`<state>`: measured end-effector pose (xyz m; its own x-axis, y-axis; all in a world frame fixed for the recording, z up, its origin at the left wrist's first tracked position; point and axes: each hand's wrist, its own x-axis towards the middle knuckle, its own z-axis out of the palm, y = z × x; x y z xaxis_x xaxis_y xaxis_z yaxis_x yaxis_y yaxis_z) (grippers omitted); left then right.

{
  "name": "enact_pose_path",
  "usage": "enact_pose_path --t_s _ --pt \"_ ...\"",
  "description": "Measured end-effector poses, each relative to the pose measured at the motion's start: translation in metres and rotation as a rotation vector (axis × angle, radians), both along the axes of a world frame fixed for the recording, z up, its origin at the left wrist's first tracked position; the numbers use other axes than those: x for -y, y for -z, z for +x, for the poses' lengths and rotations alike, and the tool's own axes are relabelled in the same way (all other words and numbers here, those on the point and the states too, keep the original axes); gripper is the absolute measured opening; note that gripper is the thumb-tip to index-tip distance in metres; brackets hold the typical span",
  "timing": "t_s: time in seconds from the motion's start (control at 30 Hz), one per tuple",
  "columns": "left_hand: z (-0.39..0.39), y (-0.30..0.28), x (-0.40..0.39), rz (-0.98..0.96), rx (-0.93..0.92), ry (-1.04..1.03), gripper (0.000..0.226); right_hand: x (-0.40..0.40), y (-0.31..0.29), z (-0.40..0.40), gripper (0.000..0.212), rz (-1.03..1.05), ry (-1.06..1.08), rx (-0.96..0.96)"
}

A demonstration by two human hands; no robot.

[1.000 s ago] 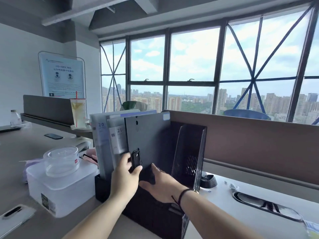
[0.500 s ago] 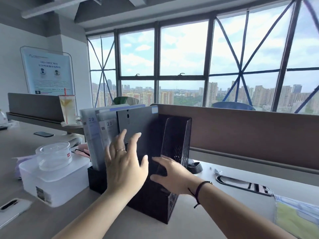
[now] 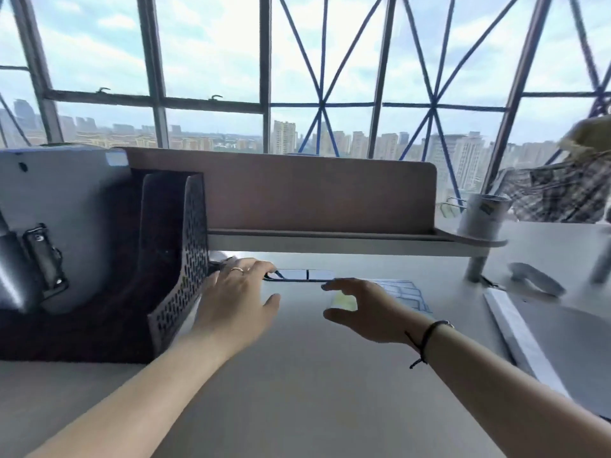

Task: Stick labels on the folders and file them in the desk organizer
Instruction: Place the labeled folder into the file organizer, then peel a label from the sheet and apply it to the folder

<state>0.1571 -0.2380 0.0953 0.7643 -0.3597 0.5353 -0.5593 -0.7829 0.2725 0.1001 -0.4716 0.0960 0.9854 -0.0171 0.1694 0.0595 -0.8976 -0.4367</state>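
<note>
Above the desk (image 3: 297,391), both hands (seemingly empty) spread forward.

Both hands (image 3: 238,292) beside desk organizer (image 3: 178,292)

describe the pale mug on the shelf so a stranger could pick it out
Start at the long brown desk divider under the windows and follow its narrow shelf to the right end. There stands the pale grey cylindrical mug, upright, with a small dark and yellow mark on its side; nothing else stands on that shelf.
</note>
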Motion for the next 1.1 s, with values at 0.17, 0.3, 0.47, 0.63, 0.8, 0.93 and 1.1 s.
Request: enact_pose_path --t_s 0.17,0.3,0.47,0.63,0.8,0.93,1.1 --pt "-0.034 0.01 0.088 0.016 -0.109 0.215 0.041 0.074 0.0 -0.078 0.049 0.003 0.157 -0.067" --pt "-0.069 0.02 0.156 0.037 -0.198 0.379 0.038 0.132 0.004 -0.143 0.051 0.029 0.294 -0.102" --pt "-0.112 0.032 0.235 0.022 -0.397 0.559 0.044 0.188 0.014 -0.219 0.055 -0.014 0.473 -0.102" --pt "-0.153 0.042 0.301 0.032 -0.498 0.651 0.047 0.224 0.02 -0.275 0.062 -0.061 0.577 -0.096" --pt "-0.19 0.051 0.354 0.029 -0.616 0.752 0.043 0.261 0.035 -0.335 0.083 -0.086 0.75 -0.161" --pt "-0.221 0.049 0.404 -0.066 -0.814 0.804 0.037 0.277 0.059 -0.374 0.087 -0.01 0.889 -0.252" --pt "-0.244 0.05 0.454 -0.048 -0.959 0.763 0.046 0.289 0.082 -0.395 0.078 0.04 0.917 -0.307"
